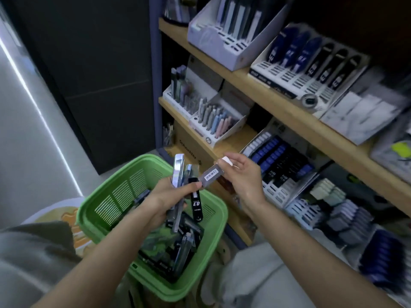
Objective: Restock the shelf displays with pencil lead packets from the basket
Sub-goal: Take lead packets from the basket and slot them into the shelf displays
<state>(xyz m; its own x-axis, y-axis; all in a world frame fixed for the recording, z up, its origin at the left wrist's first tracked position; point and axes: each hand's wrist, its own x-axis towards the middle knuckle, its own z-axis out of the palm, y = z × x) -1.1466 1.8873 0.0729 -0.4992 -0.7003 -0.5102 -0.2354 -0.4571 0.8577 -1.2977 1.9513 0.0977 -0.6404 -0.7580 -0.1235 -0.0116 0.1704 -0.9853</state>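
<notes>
At centre frame, the left hand (173,194) gripped a fan of pencil lead packets (179,172) above the green basket (89,210), which held more. The right hand (243,174) pinched one grey packet (210,175) beside the shelf displays (278,165) at right

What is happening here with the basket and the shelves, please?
A person is working over a green basket that holds pencil lead packets. The left hand grips a bunch of packets, silver and black ones. The right hand pinches a single grey packet with a barcode label, right beside the bunch. A shelf display of blue and black packets stands just behind the right hand; the grey packet is not yet placed in it.
</notes>
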